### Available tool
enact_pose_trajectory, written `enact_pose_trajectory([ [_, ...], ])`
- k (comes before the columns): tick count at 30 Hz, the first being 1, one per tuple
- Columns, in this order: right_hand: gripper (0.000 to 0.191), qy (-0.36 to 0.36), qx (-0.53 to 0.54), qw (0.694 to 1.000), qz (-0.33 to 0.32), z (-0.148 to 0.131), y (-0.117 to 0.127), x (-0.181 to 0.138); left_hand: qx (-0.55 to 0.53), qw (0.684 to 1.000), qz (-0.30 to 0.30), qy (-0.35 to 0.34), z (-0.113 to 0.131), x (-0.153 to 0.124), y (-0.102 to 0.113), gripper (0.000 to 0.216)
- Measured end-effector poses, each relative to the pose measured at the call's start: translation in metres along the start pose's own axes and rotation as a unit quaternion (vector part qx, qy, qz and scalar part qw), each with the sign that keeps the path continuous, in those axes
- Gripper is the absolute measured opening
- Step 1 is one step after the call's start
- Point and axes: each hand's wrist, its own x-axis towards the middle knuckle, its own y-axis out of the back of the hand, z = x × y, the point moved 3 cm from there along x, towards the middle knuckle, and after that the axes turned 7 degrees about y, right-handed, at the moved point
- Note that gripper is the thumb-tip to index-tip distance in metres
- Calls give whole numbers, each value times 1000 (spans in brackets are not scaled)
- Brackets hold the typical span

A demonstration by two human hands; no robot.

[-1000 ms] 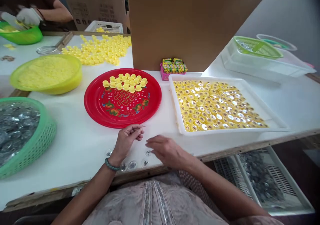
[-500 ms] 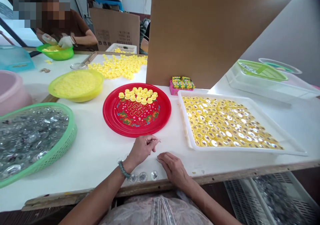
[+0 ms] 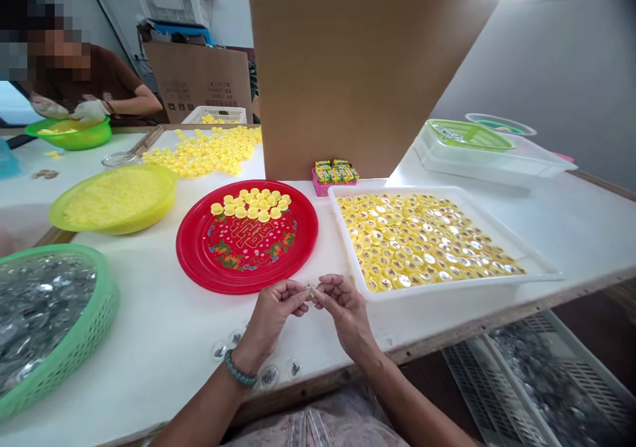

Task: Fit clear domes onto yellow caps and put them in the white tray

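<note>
Your left hand (image 3: 273, 316) and right hand (image 3: 348, 314) meet, fingertips closed on a tiny pale piece (image 3: 311, 291), seemingly clear plastic, above the white table (image 3: 159, 328), beside the round red plastic plate (image 3: 183, 248) and rectangular white plastic tray (image 3: 348, 248); keep that pinch steady and controlled

Small piece (image 3: 311, 291) pinched between left hand (image 3: 273, 316) and right hand (image 3: 348, 311): mostly hidden by the fingers, form not determinable. Green plastic basket (image 3: 97, 308) cut off by the left and bottom edges; clear discs (image 3: 42, 318) inside too blurred to be counted. Print on cardboard carton (image 3: 199, 83) and labels on boxed packets (image 3: 335, 171) too small to be read. Slatted crate (image 3: 501, 381) below the table cut off by the bottom edge; its contents are blurred.
</note>
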Motion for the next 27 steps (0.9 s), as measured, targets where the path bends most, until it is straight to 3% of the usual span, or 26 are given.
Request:
enact_pose_trajectory([
  [3, 16, 26, -50, 998, -13, -5, 3, 3, -8, 1000, -9, 23, 2, -3, 0, 23],
  [8, 8, 45, -201, 960, -189, -23, 7, 11, 113, 993, -6, -30, 13, -1, 7, 23],
  [10, 7, 62, -240, 945, -215, -28, 7, 14, 142, 989, -12, -31, 15, 1, 8, 19],
  [17, 29, 173, -426, 882, -102, -12, -6, 10, -46, 998, 44, -16, 9, 10, 0, 17],
  [21, 29, 222, -459, 858, -65, -1, -11, 11, -61, 997, 29, -28, 12, 15, -9, 17],
  [23, 30, 227, -471, 850, -58, 1, -9, 15, -10, 999, 8, -38, 17, 20, -9, 18],
  [25, 30, 221, -481, 846, -55, 1, -5, 18, 113, 992, 4, -59, 28, 32, -2, 21],
  [27, 30, 210, -486, 846, -68, 3, 0, 18, 303, 946, 62, -99, 45, 53, 15, 25],
])
